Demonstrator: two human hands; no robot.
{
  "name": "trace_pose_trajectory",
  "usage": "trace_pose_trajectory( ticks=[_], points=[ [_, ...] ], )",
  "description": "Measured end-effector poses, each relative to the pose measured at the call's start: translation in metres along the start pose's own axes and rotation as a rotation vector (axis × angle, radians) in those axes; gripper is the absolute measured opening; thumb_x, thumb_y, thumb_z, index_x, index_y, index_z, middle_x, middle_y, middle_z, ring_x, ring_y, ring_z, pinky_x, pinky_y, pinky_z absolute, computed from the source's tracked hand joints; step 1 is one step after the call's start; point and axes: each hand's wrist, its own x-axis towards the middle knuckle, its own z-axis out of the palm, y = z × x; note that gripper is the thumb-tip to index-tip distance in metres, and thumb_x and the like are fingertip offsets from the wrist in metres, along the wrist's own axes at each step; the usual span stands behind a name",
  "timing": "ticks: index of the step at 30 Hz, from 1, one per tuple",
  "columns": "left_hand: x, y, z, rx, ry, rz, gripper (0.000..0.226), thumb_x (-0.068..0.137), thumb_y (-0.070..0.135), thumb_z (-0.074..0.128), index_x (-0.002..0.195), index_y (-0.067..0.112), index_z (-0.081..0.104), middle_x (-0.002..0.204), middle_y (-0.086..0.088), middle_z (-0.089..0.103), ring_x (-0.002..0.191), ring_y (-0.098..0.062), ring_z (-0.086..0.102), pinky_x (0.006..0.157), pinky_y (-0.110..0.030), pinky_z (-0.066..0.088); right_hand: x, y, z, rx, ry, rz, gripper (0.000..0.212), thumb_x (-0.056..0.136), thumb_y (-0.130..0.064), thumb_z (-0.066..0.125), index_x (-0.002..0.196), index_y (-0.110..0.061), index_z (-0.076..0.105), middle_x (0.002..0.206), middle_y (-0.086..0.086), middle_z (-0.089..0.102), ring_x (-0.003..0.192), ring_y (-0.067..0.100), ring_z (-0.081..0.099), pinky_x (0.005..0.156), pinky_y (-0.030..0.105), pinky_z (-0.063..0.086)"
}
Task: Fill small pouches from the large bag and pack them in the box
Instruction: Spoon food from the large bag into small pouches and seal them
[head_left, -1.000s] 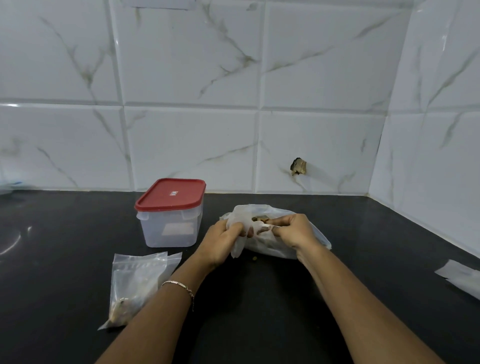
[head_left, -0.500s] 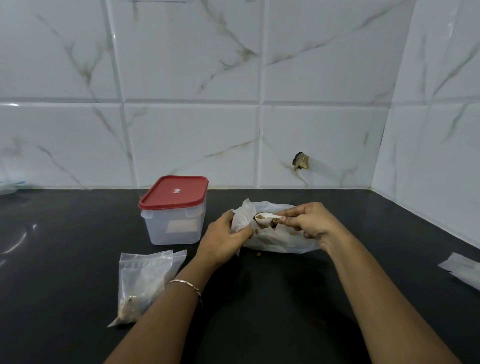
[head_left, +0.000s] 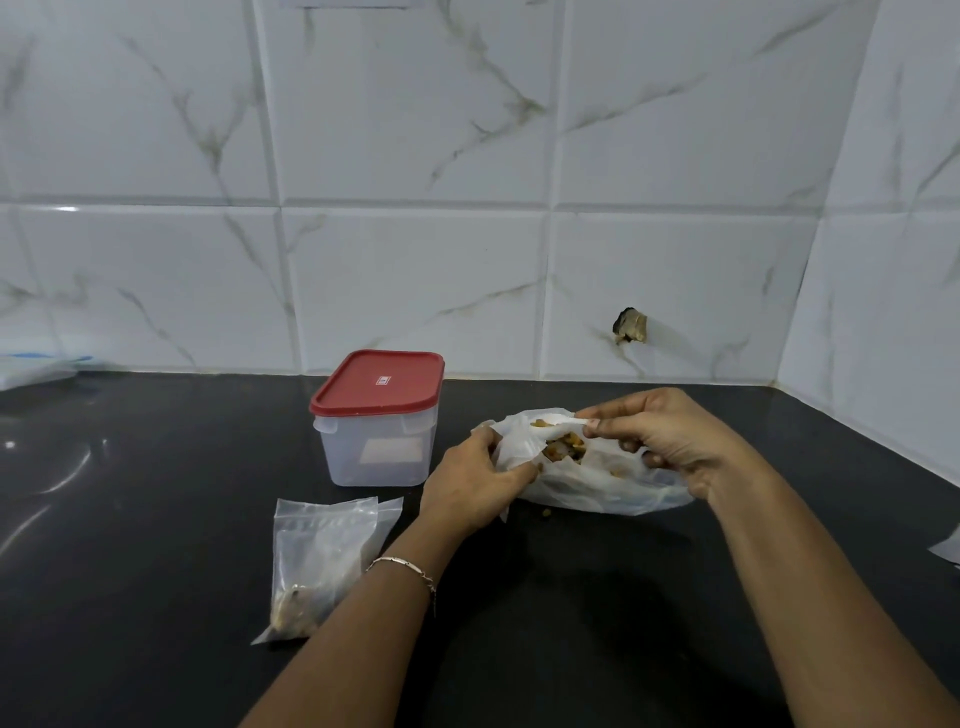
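The large translucent white bag (head_left: 597, 488) lies on the black counter with its mouth open, showing brown pieces inside. My left hand (head_left: 467, 488) grips the left edge of the mouth. My right hand (head_left: 670, 441) pinches a small white spoon (head_left: 558, 422) that holds a few brown bits and sits over the opening. A clear zip pouch (head_left: 322, 561) with some brown filling at its bottom lies flat to the left of my left forearm, with a second pouch partly under it. The clear plastic box (head_left: 379, 447) stands behind the pouches, its red lid (head_left: 379, 382) on.
A marble-tiled wall runs along the back and right of the counter (head_left: 156, 519). A brown crumb (head_left: 545, 513) lies in front of the bag. A scrap of clear plastic (head_left: 948, 551) shows at the right edge, and something white and blue (head_left: 36, 366) at the far left.
The spoon, lifted clear of the bag half a second ago, now sits lower at the bag's mouth. My left hand has pulled the mouth wider. The view has shifted slightly.
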Motion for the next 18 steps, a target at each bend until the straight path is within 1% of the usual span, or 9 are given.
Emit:
trace_pose_trajectory(
  ticks=[1, 3, 5, 8, 10, 12, 13, 15, 18],
  points=[
    [-0.001, 0.000, 0.000, 0.004, 0.006, -0.002, 0.061, 0.070, 0.063, 0.059, 0.121, 0.030, 0.053, 0.110, 0.009, 0.064, 0.099, -0.015, 0.062, 0.088, -0.043, 0.054, -0.002, -0.001, 0.004, -0.030, -0.007, -0.019, 0.012, 0.080, -0.009, 0.075, 0.087, -0.017, 0.079, 0.065, -0.007, 0.069, 0.052, 0.002, 0.048, 0.043, 0.011, 0.030],
    [-0.001, 0.001, 0.001, 0.012, 0.023, -0.006, 0.061, 0.062, 0.067, 0.054, 0.112, 0.032, 0.054, 0.104, 0.010, 0.066, 0.094, -0.014, 0.064, 0.085, -0.043, 0.055, -0.006, -0.003, 0.014, -0.084, -0.015, -0.087, 0.012, 0.081, -0.009, 0.074, 0.087, -0.019, 0.078, 0.069, -0.009, 0.072, 0.055, -0.005, 0.057, 0.046, 0.008, 0.037],
    [-0.002, 0.002, 0.002, 0.016, 0.044, 0.000, 0.055, 0.061, 0.066, 0.052, 0.105, 0.033, 0.052, 0.099, 0.011, 0.066, 0.091, -0.013, 0.064, 0.083, -0.043, 0.055, -0.008, -0.003, 0.023, -0.225, 0.008, -0.232, 0.017, 0.081, -0.011, 0.074, 0.090, -0.025, 0.078, 0.080, -0.012, 0.073, 0.068, -0.004, 0.063, 0.057, 0.008, 0.042],
    [-0.001, 0.003, 0.002, -0.015, 0.107, 0.007, 0.049, 0.063, 0.060, 0.053, 0.102, 0.031, 0.050, 0.095, 0.012, 0.062, 0.090, -0.013, 0.061, 0.083, -0.044, 0.053, -0.009, -0.004, 0.035, -0.626, 0.115, -0.546, 0.025, 0.084, -0.016, 0.069, 0.099, -0.035, 0.074, 0.094, -0.019, 0.070, 0.087, -0.002, 0.060, 0.078, 0.020, 0.046],
    [0.000, 0.003, 0.003, -0.083, 0.140, 0.003, 0.050, 0.061, 0.057, 0.055, 0.103, 0.029, 0.049, 0.095, 0.013, 0.061, 0.092, -0.014, 0.061, 0.085, -0.045, 0.052, -0.011, -0.006, 0.040, -0.816, 0.190, -0.772, 0.027, 0.083, -0.013, 0.069, 0.102, -0.032, 0.074, 0.097, -0.015, 0.070, 0.093, 0.007, 0.060, 0.083, 0.028, 0.047],
    [0.002, 0.002, 0.004, -0.139, 0.135, -0.001, 0.051, 0.061, 0.056, 0.058, 0.102, 0.029, 0.045, 0.096, 0.013, 0.060, 0.093, -0.014, 0.061, 0.087, -0.046, 0.051, -0.011, -0.006, 0.041, -0.929, 0.247, -0.955, 0.029, 0.076, -0.006, 0.073, 0.099, -0.024, 0.074, 0.091, -0.008, 0.073, 0.088, 0.017, 0.064, 0.076, 0.035, 0.052],
    [0.002, 0.002, 0.004, -0.156, 0.125, -0.005, 0.051, 0.061, 0.056, 0.060, 0.101, 0.030, 0.043, 0.097, 0.013, 0.060, 0.094, -0.015, 0.061, 0.088, -0.047, 0.051, -0.011, -0.007, 0.041, -0.956, 0.273, -1.010, 0.030, 0.072, -0.003, 0.075, 0.096, -0.022, 0.074, 0.088, -0.005, 0.073, 0.084, 0.020, 0.065, 0.071, 0.037, 0.054],
    [0.004, 0.001, 0.005, -0.186, 0.117, -0.009, 0.052, 0.060, 0.059, 0.062, 0.098, 0.031, 0.040, 0.099, 0.011, 0.061, 0.096, -0.016, 0.062, 0.089, -0.047, 0.050, -0.011, -0.008, 0.040, -0.984, 0.309, -1.060, 0.031, 0.067, 0.001, 0.077, 0.091, -0.019, 0.072, 0.082, -0.003, 0.072, 0.078, 0.021, 0.065, 0.065, 0.036, 0.053],
    [0.006, -0.001, 0.006, -0.227, 0.129, -0.009, 0.055, 0.059, 0.062, 0.064, 0.097, 0.031, 0.039, 0.101, 0.007, 0.061, 0.096, -0.018, 0.062, 0.088, -0.047, 0.052, -0.012, -0.009, 0.040, -1.019, 0.337, -1.094, 0.032, 0.065, 0.001, 0.077, 0.089, -0.018, 0.070, 0.078, -0.003, 0.070, 0.076, 0.021, 0.064, 0.062, 0.033, 0.051]
  ],
)
